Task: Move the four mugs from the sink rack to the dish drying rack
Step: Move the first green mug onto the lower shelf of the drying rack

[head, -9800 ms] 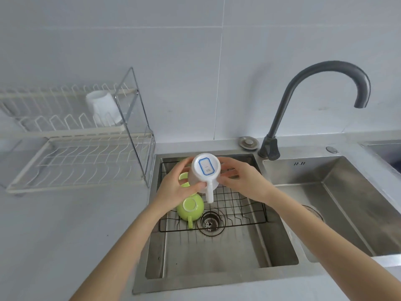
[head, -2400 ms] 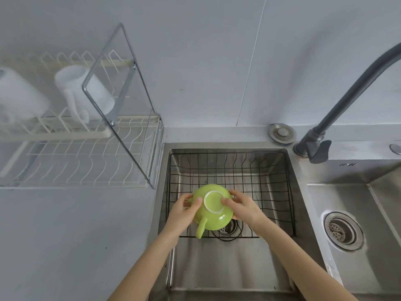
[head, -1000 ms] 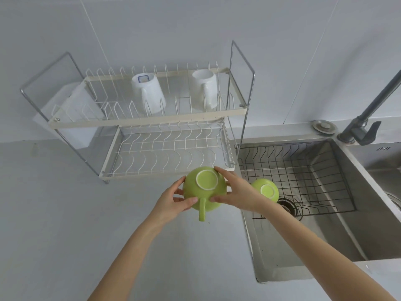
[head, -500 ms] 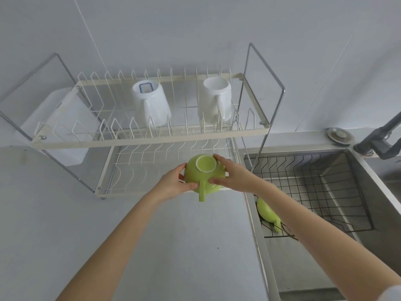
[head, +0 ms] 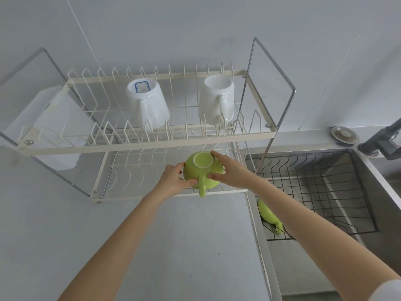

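An upside-down green mug [head: 200, 170], handle toward me, is held between my left hand [head: 173, 178] and my right hand [head: 230, 170]. It hovers over the right end of the lower tier of the cream dish drying rack [head: 149, 144]. Two white mugs stand upside down on the upper tier: one with a blue label [head: 147, 105], one plain [head: 217, 101]. A second green mug [head: 268, 212] lies in the black wire sink rack [head: 325, 183], partly hidden by my right forearm.
The steel sink [head: 368, 198] lies to the right of the grey counter [head: 152, 246]. A dark faucet base [head: 384, 144] and a round metal cap [head: 344, 134] sit behind the sink. A white board [head: 43, 127] leans at the drying rack's left end.
Both hands lifted the green mug out of the sink rack and carried it left. In the last half second it went forward over the lower tier of the drying rack.
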### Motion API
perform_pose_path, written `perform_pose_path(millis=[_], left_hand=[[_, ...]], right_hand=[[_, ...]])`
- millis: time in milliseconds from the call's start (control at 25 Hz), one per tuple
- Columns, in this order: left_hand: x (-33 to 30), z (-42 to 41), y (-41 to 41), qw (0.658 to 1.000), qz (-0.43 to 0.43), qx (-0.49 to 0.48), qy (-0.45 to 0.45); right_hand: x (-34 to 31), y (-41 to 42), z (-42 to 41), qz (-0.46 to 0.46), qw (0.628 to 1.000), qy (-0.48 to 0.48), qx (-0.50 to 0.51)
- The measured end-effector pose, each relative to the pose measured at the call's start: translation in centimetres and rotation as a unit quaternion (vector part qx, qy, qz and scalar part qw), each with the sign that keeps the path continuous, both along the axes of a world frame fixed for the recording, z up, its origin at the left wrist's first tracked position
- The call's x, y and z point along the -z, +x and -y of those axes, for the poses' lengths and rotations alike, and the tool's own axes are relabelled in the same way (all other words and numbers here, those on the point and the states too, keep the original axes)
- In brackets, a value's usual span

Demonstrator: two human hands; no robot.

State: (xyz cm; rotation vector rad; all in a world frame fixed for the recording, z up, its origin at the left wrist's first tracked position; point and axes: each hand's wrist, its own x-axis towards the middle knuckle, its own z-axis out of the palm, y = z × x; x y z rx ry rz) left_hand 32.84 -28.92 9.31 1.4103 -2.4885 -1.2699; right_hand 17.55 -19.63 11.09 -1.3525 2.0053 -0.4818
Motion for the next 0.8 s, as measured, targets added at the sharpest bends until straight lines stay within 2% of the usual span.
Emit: perform_pose_path(millis=[160, 360, 800], left_hand=[[0.4, -0.7, -0.2, 1.0, -0.014, -0.015, -0.008], [0.8, -0.8, -1.0, 0.997, -0.065, 0.015, -0.042], [0.5, 1.1, -3.2, 0.994, -0.092, 0.01, -0.062]], right_hand=[[0.8, 1.3, -0.7, -0.012, 0.998, -0.044, 0.038], [2.1, 1.9, -1.1, -0.03, 0.994, -0.09, 0.061], [2.6, -0.2, 0.9, -0.06, 0.991, -0.088, 0.084]])
